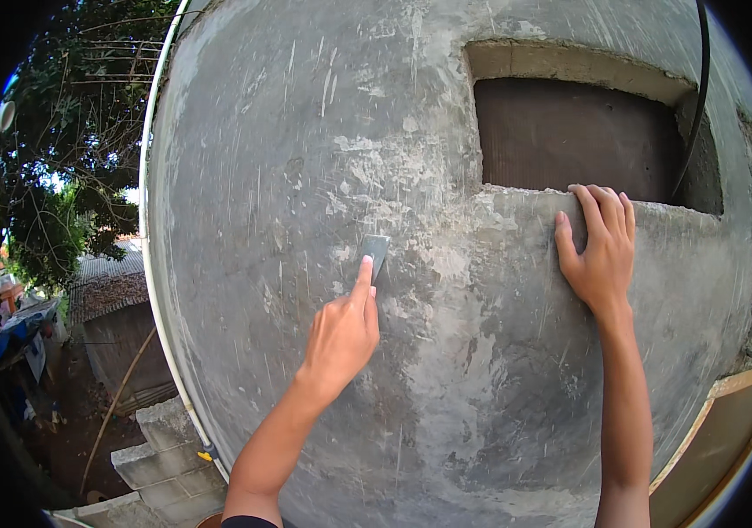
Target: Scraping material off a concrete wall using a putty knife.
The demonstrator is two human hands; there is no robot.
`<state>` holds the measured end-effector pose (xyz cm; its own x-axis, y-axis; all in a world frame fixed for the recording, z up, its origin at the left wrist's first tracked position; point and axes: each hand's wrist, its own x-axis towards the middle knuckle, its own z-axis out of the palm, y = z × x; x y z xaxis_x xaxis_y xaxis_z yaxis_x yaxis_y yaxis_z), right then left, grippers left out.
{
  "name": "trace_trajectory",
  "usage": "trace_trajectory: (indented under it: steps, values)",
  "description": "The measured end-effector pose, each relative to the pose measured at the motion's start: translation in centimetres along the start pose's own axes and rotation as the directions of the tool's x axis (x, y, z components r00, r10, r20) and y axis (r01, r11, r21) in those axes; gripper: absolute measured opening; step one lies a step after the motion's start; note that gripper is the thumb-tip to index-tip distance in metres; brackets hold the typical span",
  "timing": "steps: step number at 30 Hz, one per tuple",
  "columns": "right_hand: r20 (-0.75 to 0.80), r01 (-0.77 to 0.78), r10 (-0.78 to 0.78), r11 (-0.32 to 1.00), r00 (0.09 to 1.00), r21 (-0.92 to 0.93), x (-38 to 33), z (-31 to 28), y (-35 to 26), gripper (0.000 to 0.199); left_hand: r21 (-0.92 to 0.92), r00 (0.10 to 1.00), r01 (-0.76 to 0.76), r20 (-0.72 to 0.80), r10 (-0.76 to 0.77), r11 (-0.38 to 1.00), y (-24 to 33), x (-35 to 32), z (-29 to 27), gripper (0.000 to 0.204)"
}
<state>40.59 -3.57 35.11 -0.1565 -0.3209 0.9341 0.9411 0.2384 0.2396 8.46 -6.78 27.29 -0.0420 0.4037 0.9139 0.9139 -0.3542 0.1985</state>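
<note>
A grey cement wall [305, 194] with pale scraped patches and white streaks fills most of the view. My left hand [341, 339] is closed around a putty knife [377, 245], its index finger stretched along the blade. The flat metal blade lies against the wall near the pale patches; the handle is hidden in my hand. Over to the right, my right hand [603, 251] rests on the rough lower ledge of a rectangular wall opening [583, 132], fingertips over the edge and thumb apart. It holds nothing that I can see.
A white pipe [149, 176] runs down the wall's left edge, ending by a yellow fitting [207, 454]. Concrete blocks [169, 462] stand at the lower left, with trees and a shed beyond. A black cable [701, 97] hangs beside the opening. A wood-framed panel [728, 449] leans at the lower right.
</note>
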Motion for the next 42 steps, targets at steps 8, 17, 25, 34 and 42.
trace_trajectory:
  steps: [8,17,25,34,42]
  values:
    - [0.006,-0.017,0.016,1.000,1.000,0.007,0.0,1.4,-0.6,0.034,0.063,0.998,-0.056,-0.006,0.056,0.996,-0.8,7.3,-2.5,0.045]
    - [0.019,-0.040,0.039,0.999,0.999,0.013,0.1,1.2,-0.4,0.033,0.088,1.000,-0.002,-0.012,0.003,0.996,-0.9,7.0,-2.2,0.044]
    - [0.025,-0.028,0.028,0.999,0.999,-0.020,-0.1,1.1,0.1,0.033,0.137,0.991,0.065,0.107,-0.080,0.988,-1.1,2.5,-0.7,0.044]
    - [0.022,-0.040,0.040,0.999,0.999,-0.017,-0.1,1.4,0.0,0.035,0.139,1.000,-0.010,-0.020,0.012,0.990,-1.2,6.3,-1.5,0.044]
    - [0.011,-0.028,0.029,0.998,1.000,-0.060,-0.4,1.7,0.4,0.037,0.170,0.996,-0.036,-0.078,0.050,0.985,-1.3,5.8,-0.8,0.042]
